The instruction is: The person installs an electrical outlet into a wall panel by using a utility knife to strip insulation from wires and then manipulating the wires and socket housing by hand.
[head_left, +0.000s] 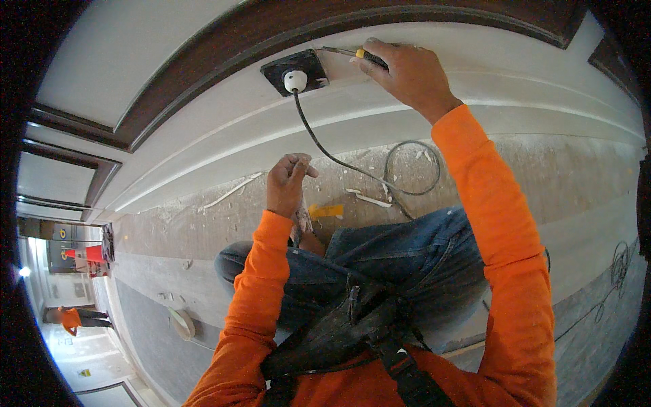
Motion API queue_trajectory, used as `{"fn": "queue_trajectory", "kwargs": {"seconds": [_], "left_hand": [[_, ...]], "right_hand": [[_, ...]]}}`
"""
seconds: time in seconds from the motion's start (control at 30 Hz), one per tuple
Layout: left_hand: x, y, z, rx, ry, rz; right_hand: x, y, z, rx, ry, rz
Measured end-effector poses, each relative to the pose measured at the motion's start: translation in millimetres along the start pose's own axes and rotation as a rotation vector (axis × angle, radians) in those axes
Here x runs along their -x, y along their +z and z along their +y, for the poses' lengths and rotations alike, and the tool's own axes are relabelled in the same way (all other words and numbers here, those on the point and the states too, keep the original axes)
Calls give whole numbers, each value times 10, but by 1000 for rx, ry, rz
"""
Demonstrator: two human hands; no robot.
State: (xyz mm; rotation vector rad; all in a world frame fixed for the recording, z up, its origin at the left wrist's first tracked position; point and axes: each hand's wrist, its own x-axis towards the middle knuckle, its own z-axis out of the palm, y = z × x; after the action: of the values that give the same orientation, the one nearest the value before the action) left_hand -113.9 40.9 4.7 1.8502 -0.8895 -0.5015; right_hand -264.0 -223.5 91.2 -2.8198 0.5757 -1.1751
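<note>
My right hand (413, 73) is closed round the yellow and black handle of a screwdriver (361, 53). Its thin metal shaft points left, with the tip beside the upper right corner of a black square socket plate (272, 70) on the pale wall. A round white plug (295, 81) sits in the plate, and a black cable (313, 136) runs from it down to the floor. Below the plate, apart from the wall, my left hand (287, 182) hovers with its fingers curled in. Whatever those fingers hold, if anything, is hidden.
Under the wall's moulding, the dusty floor (502, 159) carries white scraps (371, 199) and a long pale strip (232, 190). A roll of tape (182, 324) lies at left. More cable (618, 268) is coiled at right. Far left, a person (76, 317) stands near red cones (95, 254).
</note>
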Motion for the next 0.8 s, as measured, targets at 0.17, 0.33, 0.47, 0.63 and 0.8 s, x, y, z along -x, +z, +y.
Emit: {"fn": "queue_trajectory", "kwargs": {"seconds": [0.17, 0.33, 0.47, 0.63, 0.8], "left_hand": [[-10, 1, -86, 26, 17, -29], [-8, -13, -78, -2, 9, -34], [2, -6, -54, -2, 7, -33], [-5, -6, -139, 43, 30, -48], [-27, -21, -181, 71, 36, -52]], "right_hand": [[-17, -27, -7, 9, -62, -13], [-8, 32, 21, -4, -38, 7], [-2, 54, 22, -5, -49, 16], [31, 96, 76, 54, -121, 32], [8, -18, 36, 34, -22, 66]]}}
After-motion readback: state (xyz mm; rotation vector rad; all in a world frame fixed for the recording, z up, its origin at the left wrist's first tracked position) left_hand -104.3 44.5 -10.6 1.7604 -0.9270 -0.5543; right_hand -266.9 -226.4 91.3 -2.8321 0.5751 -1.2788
